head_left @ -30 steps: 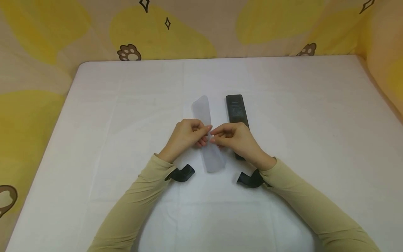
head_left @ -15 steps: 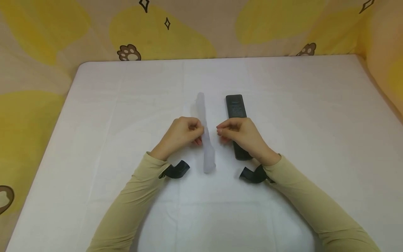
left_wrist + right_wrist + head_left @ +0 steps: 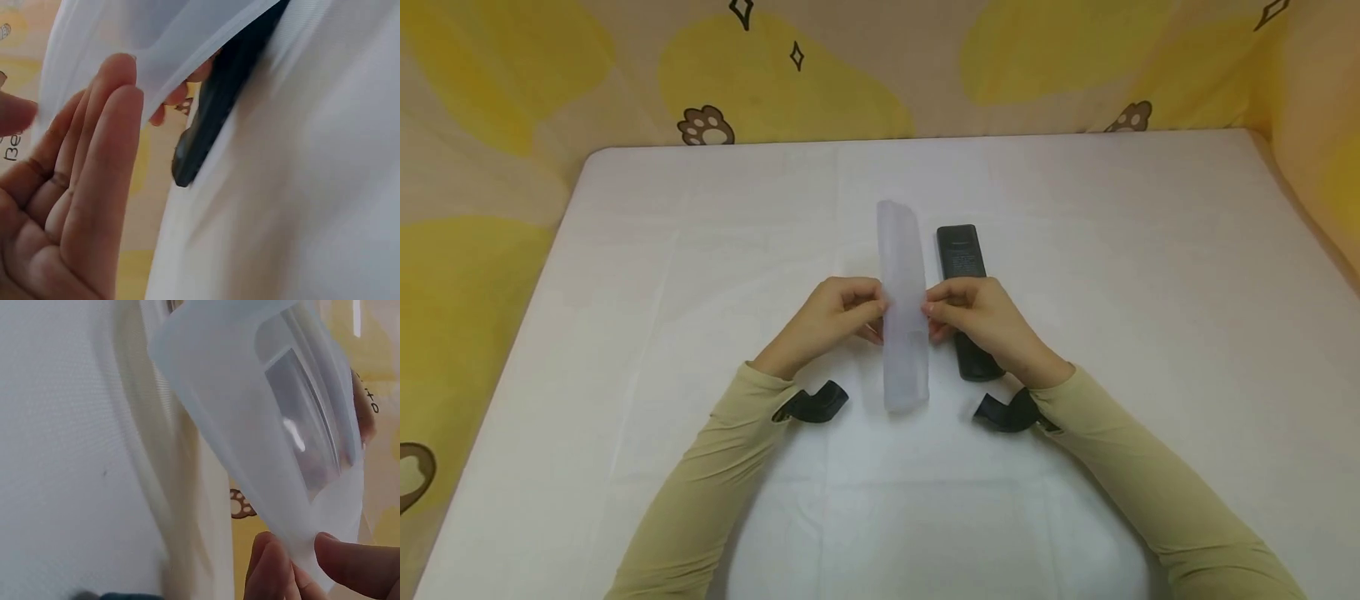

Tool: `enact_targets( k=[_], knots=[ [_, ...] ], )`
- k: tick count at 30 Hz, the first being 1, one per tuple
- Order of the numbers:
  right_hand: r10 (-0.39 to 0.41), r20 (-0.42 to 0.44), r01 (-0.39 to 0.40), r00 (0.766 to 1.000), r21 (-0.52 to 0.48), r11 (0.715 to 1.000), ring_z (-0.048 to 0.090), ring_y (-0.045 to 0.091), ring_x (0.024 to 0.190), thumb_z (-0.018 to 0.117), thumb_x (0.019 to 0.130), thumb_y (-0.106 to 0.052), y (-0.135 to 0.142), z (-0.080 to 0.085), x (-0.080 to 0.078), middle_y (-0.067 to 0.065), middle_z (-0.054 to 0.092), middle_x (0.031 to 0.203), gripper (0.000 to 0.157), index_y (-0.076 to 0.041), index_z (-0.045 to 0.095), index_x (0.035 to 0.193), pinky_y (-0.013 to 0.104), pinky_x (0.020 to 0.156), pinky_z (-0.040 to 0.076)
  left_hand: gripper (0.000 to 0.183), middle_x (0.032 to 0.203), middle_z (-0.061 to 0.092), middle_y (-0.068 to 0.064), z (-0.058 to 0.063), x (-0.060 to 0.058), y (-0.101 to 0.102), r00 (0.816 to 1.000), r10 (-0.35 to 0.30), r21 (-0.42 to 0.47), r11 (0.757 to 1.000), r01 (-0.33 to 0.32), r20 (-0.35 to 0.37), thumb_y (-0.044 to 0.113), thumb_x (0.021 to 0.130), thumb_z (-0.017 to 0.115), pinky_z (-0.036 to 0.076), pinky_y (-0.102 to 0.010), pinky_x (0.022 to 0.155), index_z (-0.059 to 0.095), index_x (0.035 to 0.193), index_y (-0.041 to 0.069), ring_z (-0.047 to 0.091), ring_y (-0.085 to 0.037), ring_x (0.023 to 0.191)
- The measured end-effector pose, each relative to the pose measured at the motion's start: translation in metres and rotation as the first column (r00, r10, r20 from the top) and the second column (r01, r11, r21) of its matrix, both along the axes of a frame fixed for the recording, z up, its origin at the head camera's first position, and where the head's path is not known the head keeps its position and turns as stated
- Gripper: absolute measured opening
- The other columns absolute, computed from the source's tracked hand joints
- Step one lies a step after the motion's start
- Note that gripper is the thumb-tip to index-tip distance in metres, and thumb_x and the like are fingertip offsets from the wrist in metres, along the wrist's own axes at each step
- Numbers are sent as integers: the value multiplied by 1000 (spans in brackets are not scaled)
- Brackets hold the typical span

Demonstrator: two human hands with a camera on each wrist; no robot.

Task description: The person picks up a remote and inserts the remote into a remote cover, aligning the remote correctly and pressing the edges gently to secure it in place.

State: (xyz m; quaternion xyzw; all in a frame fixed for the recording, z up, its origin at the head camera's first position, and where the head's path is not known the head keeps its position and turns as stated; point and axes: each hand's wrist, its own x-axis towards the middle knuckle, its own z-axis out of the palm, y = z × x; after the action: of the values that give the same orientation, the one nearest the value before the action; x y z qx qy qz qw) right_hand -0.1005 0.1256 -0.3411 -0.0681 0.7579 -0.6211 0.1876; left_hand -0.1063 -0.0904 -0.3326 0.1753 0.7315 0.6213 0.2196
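A translucent whitish silicone remote cover (image 3: 904,258) stands lengthwise between the two hands, over the middle of the table. My left hand (image 3: 842,312) pinches its left long edge between thumb and fingers. On the opposite edge, my right hand (image 3: 972,315) pinches it too; thumb and fingertips show on the cover (image 3: 250,425) in the right wrist view. There, an elongated opening with clear, shiny edges runs along the cover. A black remote control (image 3: 962,254) lies back side up, just right of the cover. The right hand hides its middle part.
A white cloth covers the table (image 3: 1112,250). Behind it hangs a yellow and beige patterned curtain (image 3: 850,75). Black wrist mounts (image 3: 815,404) stick out below both sleeves.
The cover has turned between the hands from edge-on to broad side up. My right hand let go of it, moved slightly right, then took its right edge. The remote control stays put.
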Motion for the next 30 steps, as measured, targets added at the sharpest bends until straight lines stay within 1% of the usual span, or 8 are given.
enact_targets(
  k=[3,6,8,11,15,20,26,30],
  knots=[
    [-15,-4,15,1000,12,1000,62,18,64,61,88,-1,-2,-1,1,10,65,75,19,11,62,103,30,65,55,23,75,64,-7,-6,0,3,997,59,-87,995,-55,47,15,94,56,55,-36,64,63,86,-5,61,-17,67],
    [-17,-23,18,1000,31,999,60,15,63,63,87,-1,-4,-1,1,8,64,73,17,11,62,100,28,63,54,31,67,58,1,-13,-1,6,990,132,-202,972,-121,45,28,93,60,49,-28,57,66,85,-1,54,-14,62],
    [-19,-28,20,999,34,999,60,15,62,64,86,-1,-5,-2,2,8,64,72,17,11,62,99,28,62,54,33,64,55,1,-17,-1,7,985,169,-243,957,-157,31,30,92,62,44,-25,54,65,80,0,50,-12,61],
    [-19,-31,20,999,38,999,61,15,61,65,86,-1,-5,-1,2,9,65,72,18,11,62,99,27,63,54,31,76,64,-6,-22,-2,8,980,196,-211,960,-184,40,27,92,61,47,-25,58,67,89,-4,55,-12,67],
    [-17,-29,19,999,44,999,62,15,62,66,86,-2,-5,0,2,11,67,76,20,11,62,101,27,63,54,31,95,68,-13,-25,-1,8,976,192,-100,978,-182,104,21,94,58,52,-28,69,64,105,-8,62,-15,79],
    [-19,-19,20,1000,35,999,63,15,64,66,86,-3,-6,0,2,13,68,80,22,10,62,103,26,64,54,29,99,65,-12,-26,0,8,958,183,19,981,-191,219,14,96,54,53,-31,73,58,113,-9,63,-16,84],
    [-29,-14,30,999,52,998,65,19,67,66,86,-4,-2,0,0,18,68,85,24,9,63,105,28,67,55,30,105,63,-16,-26,-1,9,943,193,46,976,-213,270,11,97,51,53,-33,78,54,117,-11,62,-16,89],
    [-67,-23,68,998,73,995,66,20,70,66,86,-3,7,1,-2,20,67,89,24,9,63,106,30,69,56,33,115,59,-22,-26,-2,9,932,207,63,970,-235,298,11,99,49,52,-38,84,50,123,-11,61,-22,97]
  ],
)
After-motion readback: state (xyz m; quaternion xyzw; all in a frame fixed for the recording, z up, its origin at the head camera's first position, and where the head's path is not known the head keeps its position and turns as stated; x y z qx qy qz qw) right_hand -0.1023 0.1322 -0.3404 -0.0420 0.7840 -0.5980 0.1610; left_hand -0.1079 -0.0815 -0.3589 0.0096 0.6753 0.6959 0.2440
